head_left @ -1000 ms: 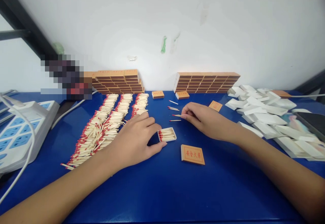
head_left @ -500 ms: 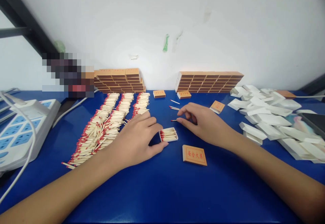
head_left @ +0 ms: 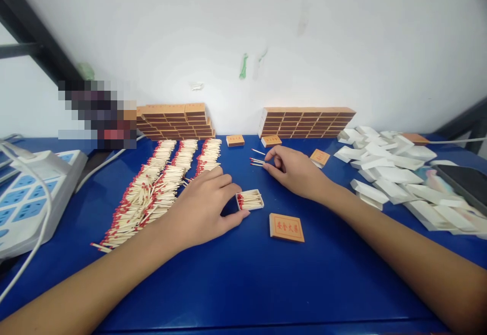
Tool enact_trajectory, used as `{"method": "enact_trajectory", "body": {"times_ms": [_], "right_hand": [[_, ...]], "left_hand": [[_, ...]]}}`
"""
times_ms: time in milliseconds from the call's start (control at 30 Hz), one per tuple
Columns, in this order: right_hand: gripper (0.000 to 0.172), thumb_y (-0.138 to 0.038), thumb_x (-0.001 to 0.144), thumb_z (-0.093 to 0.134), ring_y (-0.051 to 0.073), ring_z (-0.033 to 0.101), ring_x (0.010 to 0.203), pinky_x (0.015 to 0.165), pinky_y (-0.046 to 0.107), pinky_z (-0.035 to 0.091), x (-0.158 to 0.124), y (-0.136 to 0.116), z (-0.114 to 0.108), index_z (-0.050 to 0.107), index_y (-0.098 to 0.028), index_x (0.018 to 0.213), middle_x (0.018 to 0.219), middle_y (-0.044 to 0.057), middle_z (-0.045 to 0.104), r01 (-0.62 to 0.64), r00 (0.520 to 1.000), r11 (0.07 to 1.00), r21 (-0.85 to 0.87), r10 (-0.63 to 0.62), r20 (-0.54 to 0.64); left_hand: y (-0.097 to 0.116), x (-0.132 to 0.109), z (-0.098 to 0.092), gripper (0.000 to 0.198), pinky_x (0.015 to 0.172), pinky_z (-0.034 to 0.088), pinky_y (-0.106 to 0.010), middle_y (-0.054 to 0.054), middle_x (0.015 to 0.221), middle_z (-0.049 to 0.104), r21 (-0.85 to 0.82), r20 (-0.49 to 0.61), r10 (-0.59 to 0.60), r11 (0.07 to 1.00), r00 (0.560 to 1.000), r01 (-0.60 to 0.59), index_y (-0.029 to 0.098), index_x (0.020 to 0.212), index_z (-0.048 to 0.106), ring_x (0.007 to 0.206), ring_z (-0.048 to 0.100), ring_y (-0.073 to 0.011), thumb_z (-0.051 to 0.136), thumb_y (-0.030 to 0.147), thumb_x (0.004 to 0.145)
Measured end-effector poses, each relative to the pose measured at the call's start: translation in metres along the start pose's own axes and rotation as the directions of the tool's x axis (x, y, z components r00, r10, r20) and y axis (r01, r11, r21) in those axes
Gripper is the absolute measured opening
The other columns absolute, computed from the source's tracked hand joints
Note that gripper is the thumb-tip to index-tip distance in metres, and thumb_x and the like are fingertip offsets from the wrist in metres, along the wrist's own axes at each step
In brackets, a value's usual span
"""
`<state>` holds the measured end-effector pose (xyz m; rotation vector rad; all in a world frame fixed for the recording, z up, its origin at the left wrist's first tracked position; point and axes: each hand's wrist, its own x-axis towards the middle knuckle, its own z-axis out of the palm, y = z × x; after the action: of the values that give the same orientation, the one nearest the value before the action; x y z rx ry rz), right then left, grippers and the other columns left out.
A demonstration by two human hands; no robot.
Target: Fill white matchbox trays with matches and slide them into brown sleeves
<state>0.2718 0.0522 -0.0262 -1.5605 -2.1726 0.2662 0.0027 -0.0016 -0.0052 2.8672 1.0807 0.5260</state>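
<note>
Orange cover: it (head_left: 286, 227) lies flat on the blue table (head_left: 228, 284), just right of the tray on the near side.
Left hand: it (head_left: 207, 208) rests at the tray's left end, thumb and forefinger set wide around it; whether they press on it, one cannot tell.
Tray: the white matchbox tray (head_left: 262, 199) sits by that thumb and forefinger, matches inside, red heads to the left.
Right hand: it (head_left: 292, 170) is now farther from the person, thumb and forefinger narrow at the small group's tail ends; whether a match is between or behind them is hidden.
Loose matches: the single nearer match no longer shows on the table; a small group (head_left: 257, 160) and one match (head_left: 258, 151) beyond remain, so the picking-up seems further along.
Match rows: long heaps (head_left: 152, 193) run toward the wall, partly blocked from view by the left hand and forearm.
White trays: a jumbled pile (head_left: 398, 175) lies right, well apart from the loose matches.
Box stacks: two (head_left: 173, 122) (head_left: 306, 122) stand against the wall.
</note>
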Motion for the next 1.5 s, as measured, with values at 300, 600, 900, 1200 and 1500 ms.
{"method": "enact_trajectory", "body": {"times_ms": [300, 600, 900, 1200, 1500], "right_hand": [[0.014, -0.030, 0.102, 0.057, 0.016, 0.049, 0.066, 0.064, 0.030, 0.035, -0.004, -0.006, -0.008, 0.065, -0.020, 0.095, 0.072, -0.001, 0.057, 0.008, 0.997, 1.000, 0.023, -0.010, 0.070], [0.014, -0.032, 0.104, 0.059, 0.013, 0.049, 0.063, 0.063, 0.028, 0.036, -0.040, -0.048, -0.023, 0.068, -0.023, 0.098, 0.075, -0.003, 0.058, 0.175, 0.936, 0.971, 0.163, -0.215, 0.279], [0.020, -0.036, 0.097, 0.068, 0.017, 0.056, 0.071, 0.066, 0.031, 0.039, 0.009, -0.004, -0.004, 0.068, -0.020, 0.107, 0.082, 0.001, 0.063, 0.038, 0.998, 0.999, 0.033, -0.036, -0.053], [0.014, -0.031, 0.100, 0.060, 0.019, 0.056, 0.074, 0.067, 0.031, 0.037, 0.022, 0.012, 0.009, 0.066, -0.021, 0.093, 0.080, 0.003, 0.063, 0.058, 0.998, 0.998, -0.025, -0.058, -0.010], [0.020, -0.033, 0.102, 0.054, 0.020, 0.060, 0.075, 0.068, 0.032, 0.039, 0.022, -0.012, 0.006, 0.065, -0.020, 0.091, 0.082, 0.005, 0.069, -0.072, 0.997, 0.997, 0.011, 0.072, 0.016]], "left_hand": [[-0.001, 0.002, 0.002, 0.032, 0.087, 0.050, -0.043, -0.005, 0.090, 0.069, 0.013, 0.000, -0.007, 1.000, 1.000, 0.007, 0.018, 0.111, 0.076, 0.097, 0.062, -0.0273, 0.070, 0.046, 0.098], [-0.002, -0.001, 0.002, 0.032, 0.092, 0.050, -0.045, -0.006, 0.091, 0.070, 0.045, -0.023, -0.040, 0.998, 0.999, 0.041, 0.017, 0.106, 0.077, 0.098, 0.063, -0.0279, 0.069, 0.047, 0.099], [0.000, 0.000, 0.002, 0.030, 0.088, 0.051, -0.044, -0.006, 0.090, 0.069, 0.020, -0.013, -0.021, 1.000, 1.000, 0.021, 0.018, 0.107, 0.076, 0.095, 0.062, -0.0268, 0.069, 0.045, 0.099], [0.000, 0.000, 0.002, 0.031, 0.088, 0.051, -0.044, -0.006, 0.090, 0.068, 0.023, -0.003, -0.012, 1.000, 1.000, 0.012, 0.018, 0.109, 0.076, 0.096, 0.062, -0.0273, 0.069, 0.046, 0.099], [0.000, 0.000, 0.001, 0.029, 0.087, 0.051, -0.044, -0.007, 0.089, 0.068, 0.012, 0.000, -0.016, 1.000, 1.000, 0.016, 0.017, 0.106, 0.075, 0.095, 0.062, -0.0275, 0.069, 0.045, 0.099]]}}
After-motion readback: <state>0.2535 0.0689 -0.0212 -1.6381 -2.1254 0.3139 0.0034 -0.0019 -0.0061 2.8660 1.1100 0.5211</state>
